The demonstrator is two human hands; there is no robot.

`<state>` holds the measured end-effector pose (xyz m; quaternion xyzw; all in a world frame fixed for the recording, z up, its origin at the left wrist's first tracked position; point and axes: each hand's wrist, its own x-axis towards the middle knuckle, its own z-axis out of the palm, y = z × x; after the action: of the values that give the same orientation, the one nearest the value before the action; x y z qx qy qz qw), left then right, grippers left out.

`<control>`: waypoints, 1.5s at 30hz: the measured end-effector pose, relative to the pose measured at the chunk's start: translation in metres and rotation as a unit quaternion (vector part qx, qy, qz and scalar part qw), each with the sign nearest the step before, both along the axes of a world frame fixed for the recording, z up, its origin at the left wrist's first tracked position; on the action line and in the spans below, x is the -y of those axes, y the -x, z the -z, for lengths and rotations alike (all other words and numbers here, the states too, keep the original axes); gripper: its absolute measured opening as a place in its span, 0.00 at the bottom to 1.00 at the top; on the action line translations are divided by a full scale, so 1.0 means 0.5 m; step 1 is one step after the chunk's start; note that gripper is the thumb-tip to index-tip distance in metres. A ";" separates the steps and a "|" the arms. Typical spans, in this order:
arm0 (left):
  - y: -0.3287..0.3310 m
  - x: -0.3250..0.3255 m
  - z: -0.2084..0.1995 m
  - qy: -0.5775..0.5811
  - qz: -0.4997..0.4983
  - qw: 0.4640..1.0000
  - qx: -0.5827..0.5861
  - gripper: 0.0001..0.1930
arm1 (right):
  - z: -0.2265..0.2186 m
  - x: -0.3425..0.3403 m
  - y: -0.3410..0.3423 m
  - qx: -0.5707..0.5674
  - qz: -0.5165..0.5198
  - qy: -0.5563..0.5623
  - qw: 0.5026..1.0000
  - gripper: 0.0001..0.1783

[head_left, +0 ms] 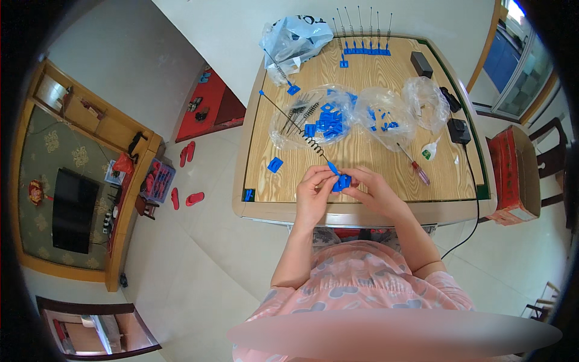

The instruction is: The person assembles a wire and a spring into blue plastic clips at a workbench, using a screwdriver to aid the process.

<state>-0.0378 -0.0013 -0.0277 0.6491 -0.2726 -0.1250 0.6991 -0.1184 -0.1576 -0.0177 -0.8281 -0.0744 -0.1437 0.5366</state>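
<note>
Near the table's front edge, my left hand [310, 192] pinches the blue lower end of a thin black spring rod [314, 145], which leans up and left to a blue tip. My right hand [377, 192] has its fingers closed on a small blue plastic base [342, 183]. The rod's blue end meets this base between my hands; fingers partly hide the joint. Just beyond lies an open clear bag of blue bases [330, 122] with several black spring rods [295, 117]. A loose blue base [275, 165] rests left of my hands.
Another clear bag [386, 111] holds small blue pieces. A screwdriver [421, 173] lies at right, near a black device [459, 131] whose cable hangs off the table. Several assembled spring rods stand on a blue row [367, 52] at the back, beside a pale blue plastic bag [297, 39].
</note>
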 end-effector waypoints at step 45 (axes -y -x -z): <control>0.002 0.005 0.015 0.033 0.016 0.998 -0.049 0.07 | 0.015 0.002 0.005 -0.004 -0.007 -0.040 0.999 0.19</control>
<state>-0.0386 -0.0036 -0.0353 0.6141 -0.2523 -0.1594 0.7306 -0.1207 -0.1585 -0.0253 -0.8058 -0.0720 -0.1400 0.5708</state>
